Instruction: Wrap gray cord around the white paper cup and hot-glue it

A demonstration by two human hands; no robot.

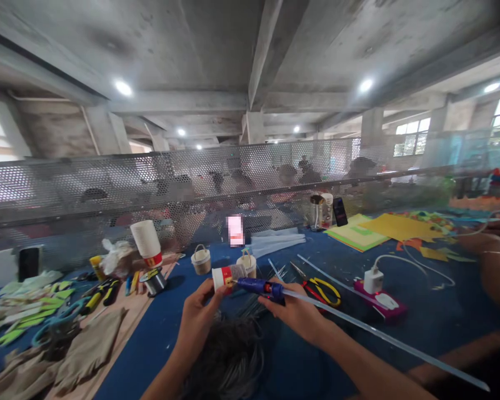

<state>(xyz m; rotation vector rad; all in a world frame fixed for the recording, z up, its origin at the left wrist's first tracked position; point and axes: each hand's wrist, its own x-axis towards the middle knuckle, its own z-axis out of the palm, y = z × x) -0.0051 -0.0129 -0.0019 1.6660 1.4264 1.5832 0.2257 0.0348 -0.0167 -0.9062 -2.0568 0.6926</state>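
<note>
My left hand (pixel 202 308) is closed around a paper cup (pixel 220 278) with a red and yellow band, tipped on its side. A blue glue gun (pixel 256 287) is gripped in my right hand (pixel 298 316), its nozzle at the cup's side; whether it touches, I cannot tell. From the gun's back a long translucent glue stick (pixel 383 325) runs out to the lower right. Just behind the cup stand two small pale cups with handles, a left one (pixel 201 261) and a right one (pixel 250 265), partly hidden. Below my hands lies a dark stringy bundle (pixel 225 355).
Pliers with yellow and red handles (pixel 327 291) and a purple power strip (pixel 381 300) lie to the right. Stacked paper cups (pixel 145 239), gloves (pixel 91 344) and scissors (pixel 60 319) are at left. A perforated metal screen (pixel 183 194) runs behind. Another person's arm (pixel 494 272) reaches in from the right.
</note>
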